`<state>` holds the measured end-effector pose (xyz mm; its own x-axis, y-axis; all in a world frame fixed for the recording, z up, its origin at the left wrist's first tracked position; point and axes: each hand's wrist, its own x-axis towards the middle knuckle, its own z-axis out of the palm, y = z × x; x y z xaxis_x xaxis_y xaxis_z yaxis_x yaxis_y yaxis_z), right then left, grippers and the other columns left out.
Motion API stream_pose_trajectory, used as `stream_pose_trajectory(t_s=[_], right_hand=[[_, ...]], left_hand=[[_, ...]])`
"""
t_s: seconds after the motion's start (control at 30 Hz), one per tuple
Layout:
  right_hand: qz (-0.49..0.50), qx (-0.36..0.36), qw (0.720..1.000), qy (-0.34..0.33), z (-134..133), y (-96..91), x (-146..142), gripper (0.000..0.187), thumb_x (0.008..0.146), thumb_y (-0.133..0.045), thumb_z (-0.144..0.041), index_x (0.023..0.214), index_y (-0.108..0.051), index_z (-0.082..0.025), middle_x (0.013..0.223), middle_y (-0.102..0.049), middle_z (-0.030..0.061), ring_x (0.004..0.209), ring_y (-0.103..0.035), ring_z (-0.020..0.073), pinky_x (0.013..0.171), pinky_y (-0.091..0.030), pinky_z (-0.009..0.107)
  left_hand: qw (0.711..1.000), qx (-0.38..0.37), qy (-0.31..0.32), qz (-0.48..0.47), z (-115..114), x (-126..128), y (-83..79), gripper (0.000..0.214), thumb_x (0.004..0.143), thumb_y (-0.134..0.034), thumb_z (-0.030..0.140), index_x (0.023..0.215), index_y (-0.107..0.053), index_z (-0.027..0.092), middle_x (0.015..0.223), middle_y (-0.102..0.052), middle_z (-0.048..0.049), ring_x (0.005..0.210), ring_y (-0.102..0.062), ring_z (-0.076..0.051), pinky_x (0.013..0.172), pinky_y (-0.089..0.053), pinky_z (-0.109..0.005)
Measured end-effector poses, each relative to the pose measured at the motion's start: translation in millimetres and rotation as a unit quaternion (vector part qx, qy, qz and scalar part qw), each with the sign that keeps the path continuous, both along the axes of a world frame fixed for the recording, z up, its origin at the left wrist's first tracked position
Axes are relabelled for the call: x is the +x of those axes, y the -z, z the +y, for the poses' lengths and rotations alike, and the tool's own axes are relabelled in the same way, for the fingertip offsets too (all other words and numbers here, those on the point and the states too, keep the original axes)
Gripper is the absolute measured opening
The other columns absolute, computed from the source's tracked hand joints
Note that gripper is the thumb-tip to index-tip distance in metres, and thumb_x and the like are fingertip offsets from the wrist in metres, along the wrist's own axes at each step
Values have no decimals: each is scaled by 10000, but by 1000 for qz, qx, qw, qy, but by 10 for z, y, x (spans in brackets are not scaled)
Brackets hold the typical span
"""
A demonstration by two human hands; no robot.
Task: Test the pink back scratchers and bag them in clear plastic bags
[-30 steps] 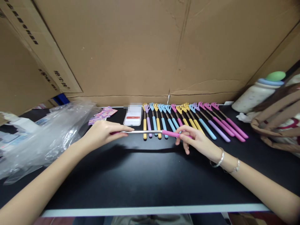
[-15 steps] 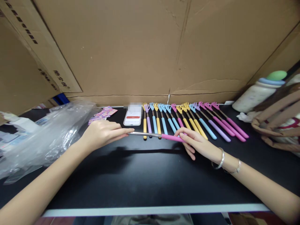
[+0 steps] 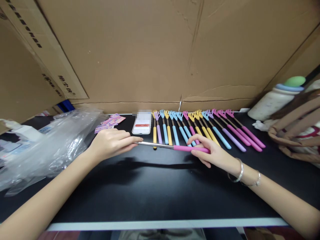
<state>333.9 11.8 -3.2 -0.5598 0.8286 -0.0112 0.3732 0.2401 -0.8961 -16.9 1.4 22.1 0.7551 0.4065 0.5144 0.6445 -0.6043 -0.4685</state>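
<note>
A scratcher (image 3: 180, 148) is held above the table (image 3: 160, 196), nearly level, its handle (image 3: 186, 148) tipped slightly lower toward the right. Its other end is clamped in the left hand (image 3: 112, 143), by which the head is hidden. The thumb and fingers of the right hand (image 3: 216, 156) are spread about the handle; whether it is gripped there or merely rested cannot be told. Compared with half a second ago, the right hand is shifted a little outward, its fingers are parted, and more of the handle is bared. By this, it is judged, the right hold is eased and the scratcher is steadied chiefly by the left. Beyond the rod (image 3: 157, 144) a row of scratchers (image 3: 206, 132) is laid out, with a phone (image 3: 141, 130) set just beside it.
</note>
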Motion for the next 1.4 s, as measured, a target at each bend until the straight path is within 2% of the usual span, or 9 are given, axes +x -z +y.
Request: stream_pose_trajectory(t_s=[0.13, 0.3, 0.37, 0.53, 0.7, 0.9, 1.03, 1.23, 1.4], right_hand=[[-7, 36, 999, -4, -11, -16, 17, 235, 874, -531, -418, 951, -439, -216, 493, -413, -108, 361, -378, 54, 402, -313, 175], [-22, 71, 997, 0, -7, -5, 11, 262, 886, -493, -459, 950, -441, -211, 498, -381, -104, 372, -387, 69, 393, -310, 184], [-57, 117, 992, 2, -2, 0, 11, 253, 893, -476, -455, 941, -455, -207, 503, -391, -94, 386, -397, 76, 412, -310, 194], [-165, 306, 938, 14, 15, 7, 35, 218, 906, -450, -413, 906, -521, -207, 645, -568, -12, 526, -502, 117, 541, -354, 239], [-182, 363, 914, 22, -3, -45, 47, 202, 924, -442, -384, 915, -549, -213, 769, -641, 12, 615, -567, 126, 586, -381, 236], [-195, 466, 860, 73, -52, -131, 25, 225, 927, -441, -370, 874, -582, -203, 736, -607, 21, 639, -543, 131, 594, -379, 236], [-209, 462, 859, 74, -66, -147, 13, 253, 933, -421, -389, 866, -585, -208, 729, -616, 16, 629, -548, 130, 584, -369, 235], [-232, 366, 900, 52, -49, -114, 21, 318, 943, -363, -449, 891, -573, -217, 609, -586, -19, 522, -524, 120, 535, -327, 233], [-223, 298, 928, 29, -19, -63, 20, 329, 942, -347, -453, 903, -571, -215, 590, -544, -29, 503, -477, 118, 525, -300, 234]], left_hand=[[1000, -3, 2, -9, 13, -7, 12, 199, 907, -491, 307, 942, -686, 284, 596, -656, 49, 549, -598, -84, 548, -383, -206], [999, 29, 37, -17, 23, -12, 18, 152, 889, -537, 272, 948, -675, 254, 560, -610, 61, 511, -565, -82, 526, -367, -218], [998, 39, 43, -14, 20, -10, 14, 140, 883, -550, 261, 952, -671, 247, 552, -599, 64, 504, -554, -81, 524, -364, -219], [997, 61, 50, -8, 11, 1, 4, 127, 879, -558, 251, 951, -663, 247, 556, -602, 65, 497, -542, -72, 521, -361, -214], [996, 66, 56, -15, 2, 16, 2, 131, 859, -591, 239, 974, -653, 231, 576, -609, 63, 517, -544, -81, 520, -374, -215], [995, 78, 59, -26, -20, 38, 0, 170, 841, -617, 210, 1008, -644, 215, 604, -624, 59, 540, -547, -87, 521, -383, -215], [995, 70, 57, -32, -23, 54, 1, 176, 837, -624, 218, 1011, -642, 212, 612, -628, 60, 542, -546, -85, 523, -387, -215], [995, 78, 52, -32, -28, 66, -10, 146, 853, -606, 226, 992, -652, 216, 590, -614, 58, 540, -542, -82, 521, -382, -210], [995, 86, 51, -8, -32, 66, -14, 127, 870, -587, 237, 966, -669, 224, 534, -569, 59, 513, -516, -85, 506, -368, -211]])
